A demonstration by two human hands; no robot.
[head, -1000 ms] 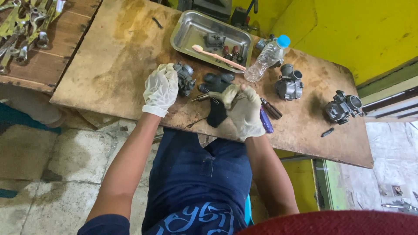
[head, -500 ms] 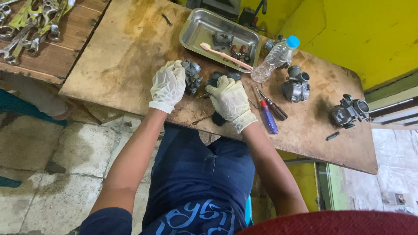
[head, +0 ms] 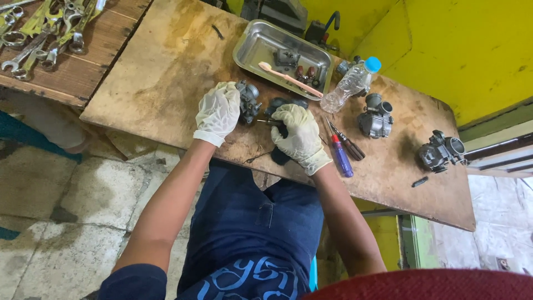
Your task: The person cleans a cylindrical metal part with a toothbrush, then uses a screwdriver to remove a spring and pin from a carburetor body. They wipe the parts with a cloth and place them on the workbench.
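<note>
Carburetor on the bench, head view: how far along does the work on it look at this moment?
Done: small parts and a toothbrush already lie in the metal tray. In hand: the left hand steadies the carburetor while the right hand holds a slim tool toward it; what it touches is hidden. Left: two more carburetors sit untouched further right, and the screwdrivers lie idle.

We note grey metal carburettor [head: 248,101] on worktop [head: 161,72], left side under gloved left hand [head: 218,111]; dark part [head: 280,104] just beside it, beneath gloved right hand [head: 300,133].
</note>
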